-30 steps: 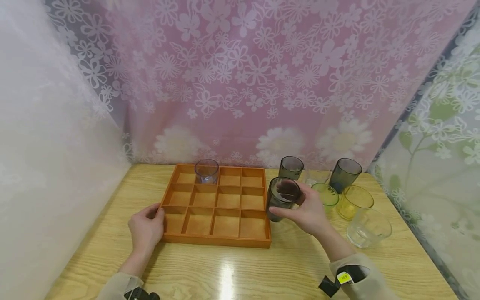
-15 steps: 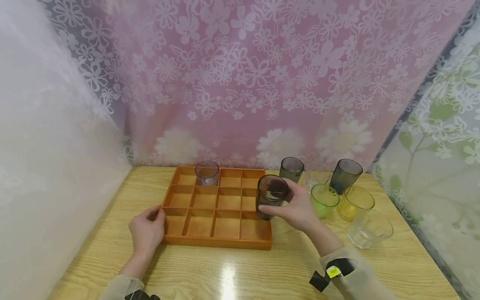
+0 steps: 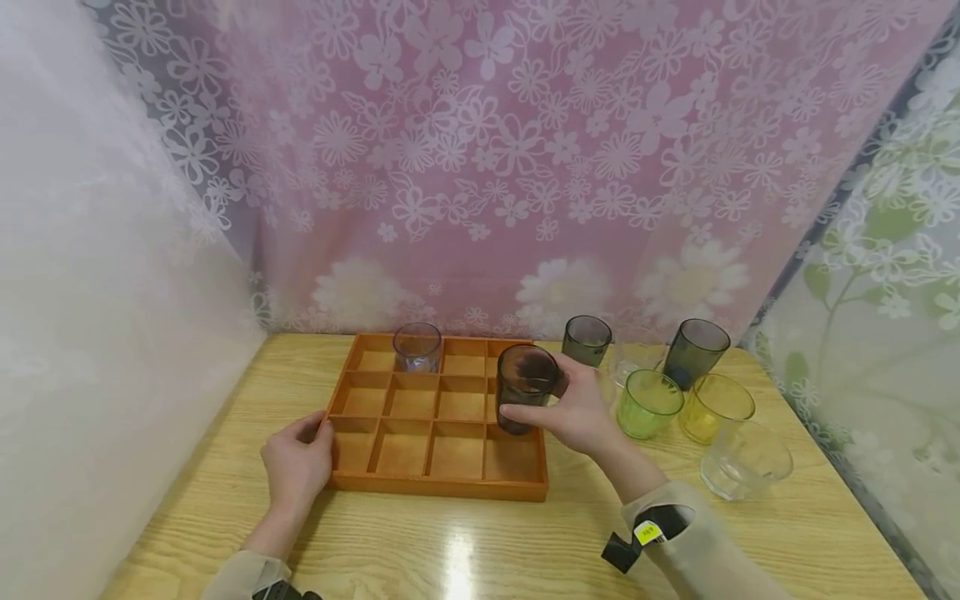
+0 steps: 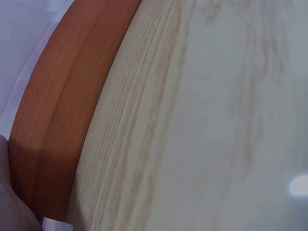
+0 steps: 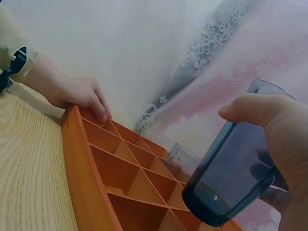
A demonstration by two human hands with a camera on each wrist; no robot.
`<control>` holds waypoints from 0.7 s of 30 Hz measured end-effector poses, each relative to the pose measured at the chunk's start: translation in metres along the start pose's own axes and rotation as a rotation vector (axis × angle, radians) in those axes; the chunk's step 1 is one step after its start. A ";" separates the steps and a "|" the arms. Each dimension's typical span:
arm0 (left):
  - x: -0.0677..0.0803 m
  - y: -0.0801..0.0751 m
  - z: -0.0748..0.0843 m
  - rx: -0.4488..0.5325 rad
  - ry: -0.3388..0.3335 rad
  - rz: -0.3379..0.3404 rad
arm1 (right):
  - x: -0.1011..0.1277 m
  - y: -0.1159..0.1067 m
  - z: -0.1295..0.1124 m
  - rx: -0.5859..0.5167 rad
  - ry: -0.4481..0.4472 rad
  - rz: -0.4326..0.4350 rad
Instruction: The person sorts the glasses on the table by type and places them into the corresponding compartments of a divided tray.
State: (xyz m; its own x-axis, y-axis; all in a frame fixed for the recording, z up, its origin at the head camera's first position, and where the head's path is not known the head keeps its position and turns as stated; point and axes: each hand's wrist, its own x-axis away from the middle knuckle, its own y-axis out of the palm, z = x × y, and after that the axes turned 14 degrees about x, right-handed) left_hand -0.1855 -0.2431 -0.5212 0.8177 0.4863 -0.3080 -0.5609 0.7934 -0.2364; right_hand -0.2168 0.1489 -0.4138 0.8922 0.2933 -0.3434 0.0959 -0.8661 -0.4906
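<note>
Right hand (image 3: 581, 414) grip on dark glass (image 3: 524, 387), above wooden tray (image 3: 438, 483)

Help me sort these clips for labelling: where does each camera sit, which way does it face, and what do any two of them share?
Head: worn on the head, looking forward and down at the table, the wooden tray, the left hand and the right hand gripping a dark cup.
Left wrist: close above the tabletop, showing the tray's outer wall and a sliver of hand.
Right wrist: low beside the tray, facing across it; shows the thumb on the dark cup and the left hand.
Head and right wrist share both hands, tray and cup.
</note>
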 end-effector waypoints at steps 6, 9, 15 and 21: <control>0.001 -0.001 -0.003 -0.007 -0.015 -0.009 | -0.005 0.010 -0.003 0.019 0.000 -0.013; 0.001 -0.002 -0.004 -0.008 -0.009 -0.005 | -0.009 0.015 -0.007 0.017 -0.014 -0.013; -0.001 -0.002 0.000 -0.008 -0.004 -0.003 | -0.019 0.027 -0.008 0.015 -0.040 0.009; -0.001 0.000 0.002 0.010 0.002 -0.002 | -0.027 0.040 -0.006 0.060 -0.001 0.030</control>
State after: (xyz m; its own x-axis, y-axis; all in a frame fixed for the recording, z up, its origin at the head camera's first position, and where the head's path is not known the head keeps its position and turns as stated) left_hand -0.1857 -0.2431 -0.5190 0.8188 0.4839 -0.3090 -0.5577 0.7982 -0.2278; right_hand -0.2344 0.1039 -0.4199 0.8939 0.2682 -0.3592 0.0430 -0.8488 -0.5270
